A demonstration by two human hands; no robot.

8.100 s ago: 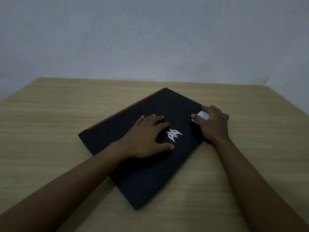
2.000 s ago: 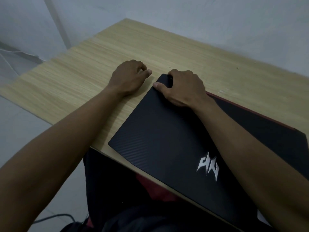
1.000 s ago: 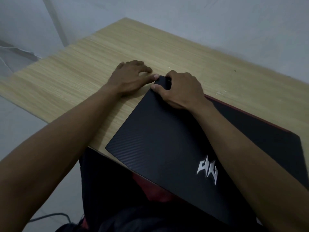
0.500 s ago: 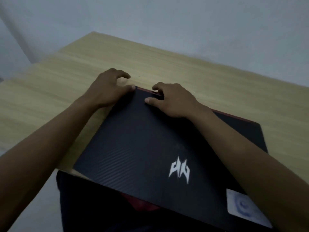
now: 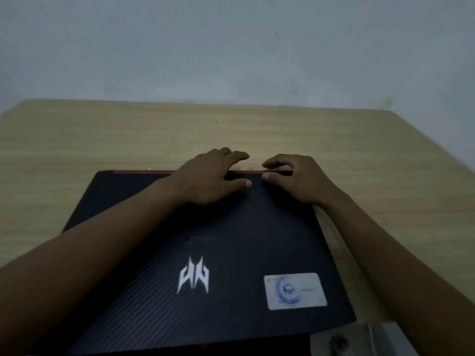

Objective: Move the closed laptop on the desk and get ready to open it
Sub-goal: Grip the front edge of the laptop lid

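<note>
The closed black laptop (image 5: pixel 231 253) lies square in front of me on the wooden desk (image 5: pixel 102 140). Its lid carries a white logo (image 5: pixel 194 276) and a pale sticker (image 5: pixel 295 291), and a red strip runs along its far edge. My left hand (image 5: pixel 208 178) and my right hand (image 5: pixel 298 181) sit side by side at that far edge. Each thumb presses on the lid while the fingers reach over the edge. The lid is down flat.
A bare grey wall (image 5: pixel 231 47) rises behind the desk. The desk's right edge runs diagonally at the far right. The laptop's near edge hangs past the desk front, with dark cloth and a grey floor patch (image 5: pixel 365 340) below.
The laptop has turned from a slant to square with me. Both hands slid from its far left corner along the red far edge toward the middle-right.
</note>
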